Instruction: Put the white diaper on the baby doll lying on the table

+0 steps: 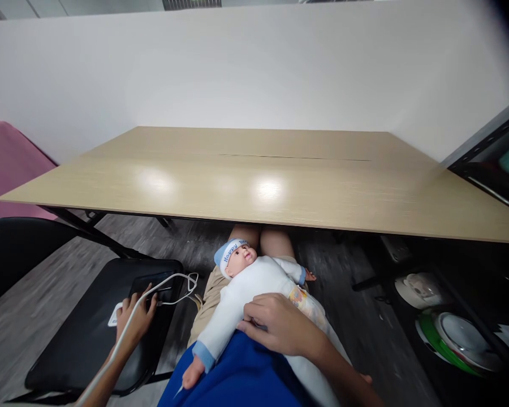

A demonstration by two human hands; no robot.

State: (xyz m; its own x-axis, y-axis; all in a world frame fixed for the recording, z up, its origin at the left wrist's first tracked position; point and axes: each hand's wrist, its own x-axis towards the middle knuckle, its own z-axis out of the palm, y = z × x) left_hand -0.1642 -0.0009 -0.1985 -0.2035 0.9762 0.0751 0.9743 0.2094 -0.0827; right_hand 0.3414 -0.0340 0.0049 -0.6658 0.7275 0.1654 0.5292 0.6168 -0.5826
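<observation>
A baby doll in a white suit and a blue-and-white cap lies face up across my lap, below the table's front edge. My right hand rests on the doll's belly, fingers curled over its suit. My left hand reaches left to a black chair seat and touches a dark phone lying there. A white cable loops beside the phone and runs back over my left forearm. A small white block sits by that hand.
A long light wooden table stands ahead against a white wall. A second black chair and pink cloth are at left. A dark shelf stands at right, with plates and bowls on the floor below it.
</observation>
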